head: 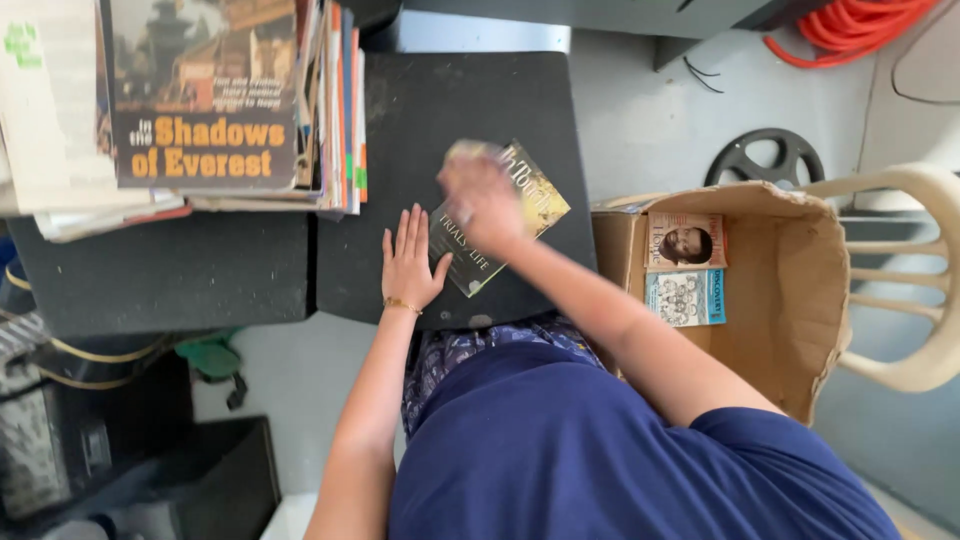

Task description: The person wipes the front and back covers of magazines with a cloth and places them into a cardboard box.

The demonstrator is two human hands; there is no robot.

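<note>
A dark-covered book [545, 195] lies tilted on a black tabletop [470, 100]. My left hand [408, 260] rests flat, fingers together, on the table at the book's left edge and holds it still. My right hand [480, 195] is blurred over the middle of the cover. It is closed on a pale cloth [468, 152] that shows at the fingers' far side.
A stack of magazines and books [205, 95] fills the table's far left. An open cardboard box [800, 290] with two booklets [686, 270] inside stands at my right, a cream plastic chair [915, 280] beyond it. An orange hose [850, 28] lies at the far right.
</note>
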